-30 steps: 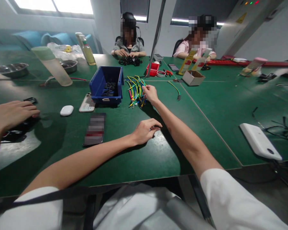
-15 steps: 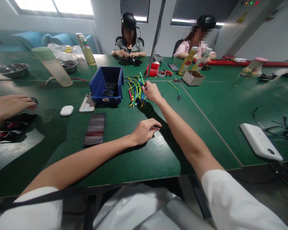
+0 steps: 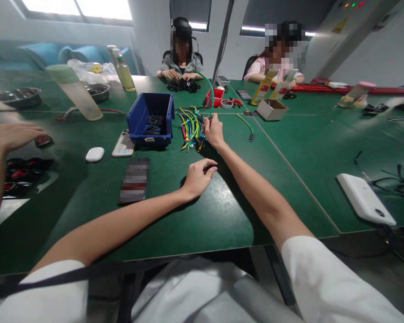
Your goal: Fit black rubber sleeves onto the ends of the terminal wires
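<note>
My right hand (image 3: 214, 130) is stretched out over the green table, pinched on a green wire (image 3: 209, 89) that arcs upward from it. Beside it lies a bundle of yellow, green and blue wires (image 3: 191, 126) with metal lugs. My left hand (image 3: 198, 178) rests nearer to me on the table, fingers curled on a small dark part (image 3: 210, 168). A blue bin (image 3: 150, 117) holding several black parts stands left of the bundle.
A phone (image 3: 134, 180), another phone (image 3: 123, 144) and a white earbud case (image 3: 94, 154) lie left of my left hand. A neighbour's hand (image 3: 11, 135) works at far left. Two people sit across the table. A white power bank (image 3: 365, 198) lies at right.
My right hand has pulled a green wire up out of the bundle. My left hand shifted slightly forward and lifted its fingers onto the dark part. The neighbour's hand drew back to the left.
</note>
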